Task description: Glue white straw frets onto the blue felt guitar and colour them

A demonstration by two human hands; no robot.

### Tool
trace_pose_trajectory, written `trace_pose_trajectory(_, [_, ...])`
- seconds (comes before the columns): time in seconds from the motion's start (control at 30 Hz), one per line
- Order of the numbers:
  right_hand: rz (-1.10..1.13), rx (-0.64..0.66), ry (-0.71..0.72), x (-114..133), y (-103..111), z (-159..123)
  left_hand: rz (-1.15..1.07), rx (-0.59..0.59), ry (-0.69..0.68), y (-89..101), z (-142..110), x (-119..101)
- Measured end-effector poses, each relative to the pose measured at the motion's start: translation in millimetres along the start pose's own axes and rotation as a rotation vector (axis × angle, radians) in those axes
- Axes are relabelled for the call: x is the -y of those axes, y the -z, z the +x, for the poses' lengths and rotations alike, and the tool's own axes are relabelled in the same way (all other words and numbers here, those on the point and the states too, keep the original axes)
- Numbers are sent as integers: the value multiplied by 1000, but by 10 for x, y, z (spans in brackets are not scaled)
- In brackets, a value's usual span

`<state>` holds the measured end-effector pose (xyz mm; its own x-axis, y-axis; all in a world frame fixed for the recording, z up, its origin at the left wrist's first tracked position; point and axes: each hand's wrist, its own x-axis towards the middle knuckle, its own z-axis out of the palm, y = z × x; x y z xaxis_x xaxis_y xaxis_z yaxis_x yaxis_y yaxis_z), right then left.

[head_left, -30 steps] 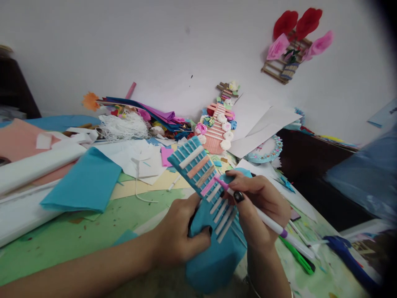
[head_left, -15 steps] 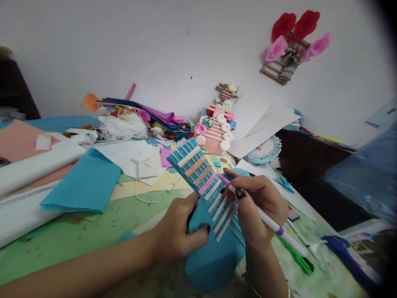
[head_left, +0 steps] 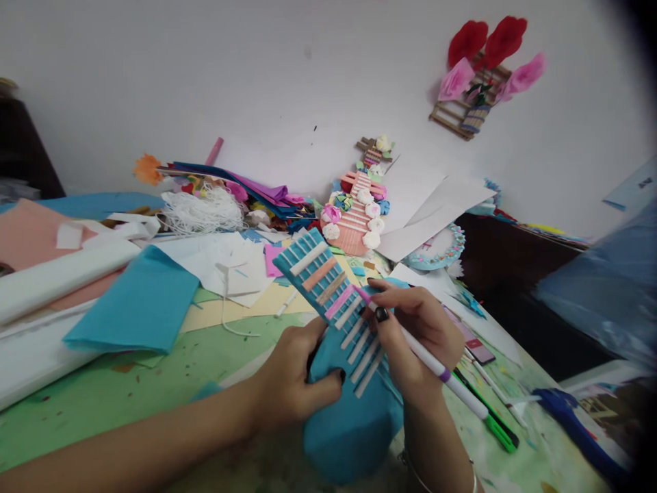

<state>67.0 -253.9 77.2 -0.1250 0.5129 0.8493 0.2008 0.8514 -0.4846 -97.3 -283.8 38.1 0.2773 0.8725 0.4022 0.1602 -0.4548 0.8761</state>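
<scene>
My left hand (head_left: 295, 380) grips the lower edge of a teal paper craft piece (head_left: 333, 322) with several glued cross strips, white, peach, tan and pink. It is held tilted above the table. My right hand (head_left: 415, 335) pinches a white marker pen (head_left: 436, 366) with a purple band and pink tip. The tip touches the pink strip (head_left: 339, 300) near the middle of the piece. The piece's teal lower body (head_left: 349, 431) hangs towards me.
A folded teal sheet (head_left: 136, 305) and white paper rolls (head_left: 56, 270) lie left. Coloured paper scraps and white string (head_left: 202, 209) pile at the back, beside a pink flowered craft (head_left: 356, 212). A green pen (head_left: 495, 428) and blue scissors (head_left: 575, 421) lie right.
Both hands and the teal piece have shifted slightly left and up in the view. The marker tip stays on the pink strip.
</scene>
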Motion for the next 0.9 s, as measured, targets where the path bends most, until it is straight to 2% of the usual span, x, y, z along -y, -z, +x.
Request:
trace_pose_trajectory(0.07, [36,-42,-6,-8,4,3,2,7,7,1,2,4])
trace_pose_trajectory(0.23, [8,71,13,17,18,28,-10,9,15,5,6,9])
trace_pose_trajectory(0.4, [11,6,-34,6,12,14,-16,-2,-4,2,16,19])
trace_pose_trajectory(0.53, [12,30,18,-10,-7,10,-3,8,1,0,15,30])
trace_pose_trajectory(0.67, [-18,-12,-53,-7,-9,5,12,4,2,6,15,34])
trace_pose_trajectory(0.8, [22,20,-29,-8,-9,-1,12,12,1,12,19,46])
trace_pose_trajectory(0.9, [-10,-2,-69,-12,-16,-4,2,27,-18,14,25,65])
